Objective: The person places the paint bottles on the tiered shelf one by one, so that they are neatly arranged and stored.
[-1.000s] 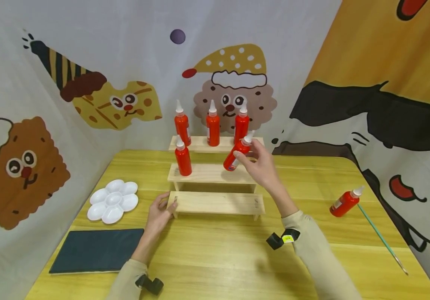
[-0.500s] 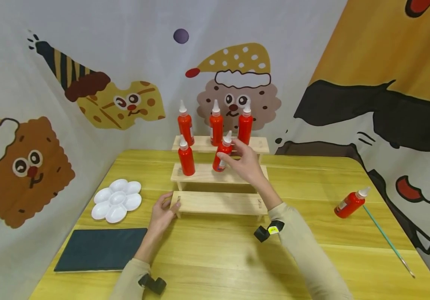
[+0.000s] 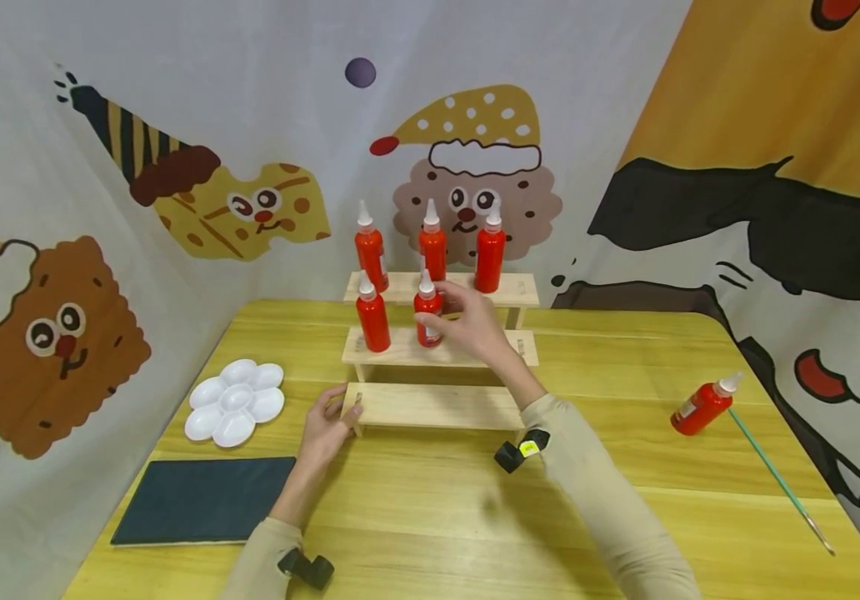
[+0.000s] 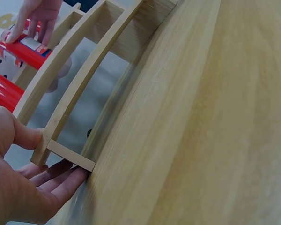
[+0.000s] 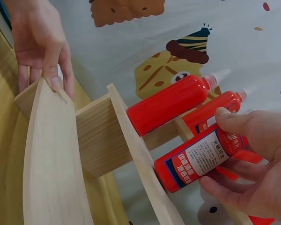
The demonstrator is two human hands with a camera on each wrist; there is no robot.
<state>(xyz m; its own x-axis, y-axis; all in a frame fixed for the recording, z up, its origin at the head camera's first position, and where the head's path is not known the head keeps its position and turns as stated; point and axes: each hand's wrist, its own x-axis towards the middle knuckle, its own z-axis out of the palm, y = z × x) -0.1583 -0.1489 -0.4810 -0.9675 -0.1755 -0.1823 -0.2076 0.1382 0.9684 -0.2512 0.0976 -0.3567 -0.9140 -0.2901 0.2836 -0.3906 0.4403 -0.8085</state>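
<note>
In the head view a three-step wooden rack [image 3: 437, 407] stands on the table. My left hand [image 3: 327, 429] grips the left end of its lowest step; in the left wrist view the thumb [image 4: 25, 136] is on top and the fingers are underneath. My right hand [image 3: 477, 325] holds a red squeeze bottle [image 3: 426, 305] with a white nozzle, upright at the middle step. Its printed label [image 5: 201, 157] shows in the right wrist view. To its left on the same step is another red bottle [image 3: 373, 323]. Several more, including a red bottle [image 3: 489, 260], line the top step.
A white flower-shaped palette [image 3: 235, 402] and a dark flat board [image 3: 205, 502] lie at the left. Toward the right edge a red bottle [image 3: 700, 408] stands beside a green-handled paintbrush [image 3: 775, 479]. Behind the table hangs a cartoon-printed cloth [image 3: 272, 75].
My right hand has moved left along the middle step with the bottle, which has gone from tilted to upright. The left hand keeps its grip on the rack.
</note>
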